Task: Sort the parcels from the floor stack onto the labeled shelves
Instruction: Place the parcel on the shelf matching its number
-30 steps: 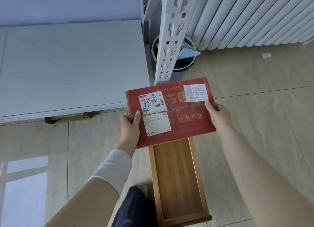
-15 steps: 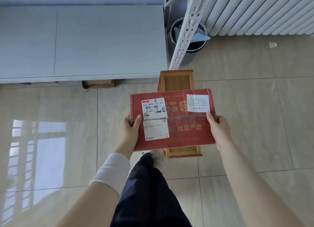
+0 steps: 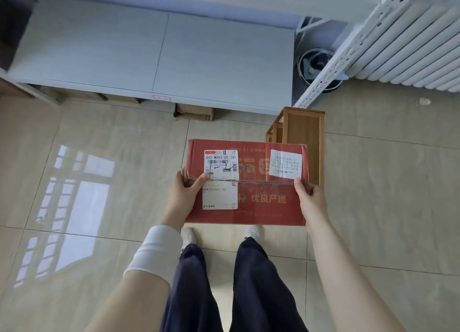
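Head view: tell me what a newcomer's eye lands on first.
The red parcel dominates the centre, held flat above the tiled floor by the left hand and right hand gripping its short sides. Next comes the white shipping label on its left half, then the pale grey shelf across the top.

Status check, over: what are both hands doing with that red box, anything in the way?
Left hand grips red parcel at left edge, right hand at right edge. Label faces up. Wooden stool ahead, before grey shelf.

Bare shelf (image 3: 159, 55) ahead; wooden stool (image 3: 303, 130) stands right
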`<action>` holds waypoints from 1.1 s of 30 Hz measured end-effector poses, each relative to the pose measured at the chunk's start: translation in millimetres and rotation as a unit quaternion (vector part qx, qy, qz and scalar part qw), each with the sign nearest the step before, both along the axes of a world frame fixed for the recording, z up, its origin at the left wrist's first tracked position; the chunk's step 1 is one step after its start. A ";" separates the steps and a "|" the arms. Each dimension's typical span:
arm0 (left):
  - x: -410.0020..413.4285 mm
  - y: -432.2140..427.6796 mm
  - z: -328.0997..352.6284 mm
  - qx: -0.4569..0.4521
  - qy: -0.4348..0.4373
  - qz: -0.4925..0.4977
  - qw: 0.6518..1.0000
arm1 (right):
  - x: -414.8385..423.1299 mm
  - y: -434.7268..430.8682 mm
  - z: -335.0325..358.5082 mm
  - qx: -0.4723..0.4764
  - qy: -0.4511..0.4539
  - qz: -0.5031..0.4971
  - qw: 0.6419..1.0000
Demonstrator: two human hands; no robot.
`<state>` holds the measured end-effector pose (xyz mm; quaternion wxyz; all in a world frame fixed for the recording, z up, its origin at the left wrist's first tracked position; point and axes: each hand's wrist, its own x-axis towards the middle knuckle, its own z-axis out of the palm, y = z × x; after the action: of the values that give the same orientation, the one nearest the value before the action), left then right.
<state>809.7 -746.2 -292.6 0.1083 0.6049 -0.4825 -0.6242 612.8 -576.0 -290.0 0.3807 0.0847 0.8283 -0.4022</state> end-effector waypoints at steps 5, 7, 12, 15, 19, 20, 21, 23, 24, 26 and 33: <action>66.9 -50.9 6.4 -0.018 -0.008 -0.008 1.000 | 68.2 -50.9 15.6 -0.013 0.014 0.035 0.999; 83.7 -68.4 10.1 -0.020 -0.007 -0.001 1.000 | 84.5 -69.7 19.7 -0.016 0.022 0.063 0.998; 100.5 -101.5 17.5 -0.024 -0.001 0.013 1.000 | 95.1 -104.4 26.0 -0.016 0.048 0.077 0.996; 99.6 -121.1 26.4 -0.041 0.006 0.033 0.999 | 89.8 -129.8 32.6 -0.040 0.045 0.083 0.995; 93.8 -156.6 54.5 -0.075 0.015 0.050 0.996 | 82.2 -171.1 55.0 -0.073 0.062 0.105 0.990; 92.4 -168.1 64.0 -0.087 0.023 0.054 0.994 | 79.3 -183.9 62.8 -0.086 0.073 0.108 0.988; 91.5 -179.6 73.5 -0.101 0.029 0.057 0.993 | 76.8 -196.8 70.6 -0.097 0.081 0.110 0.986; 90.7 -202.9 93.8 -0.131 0.039 0.065 0.988 | 74.1 -224.3 88.9 -0.126 0.095 0.110 0.981; 90.6 -214.9 104.4 -0.147 0.047 0.070 0.985 | 74.2 -238.3 99.0 -0.145 0.101 0.108 0.978; 90.3 -238.3 125.8 -0.174 0.069 0.079 0.979 | 74.4 -264.8 118.9 -0.179 0.122 0.102 0.971; 90.1 -336.0 181.5 -0.232 0.142 0.065 0.960 | 79.2 -354.1 179.8 -0.260 0.196 0.060 0.944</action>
<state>899.7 -1082.2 -111.1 0.3537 0.4984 -0.5534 -0.5660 692.0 -930.0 -110.3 0.2432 -0.1471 0.7569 -0.5885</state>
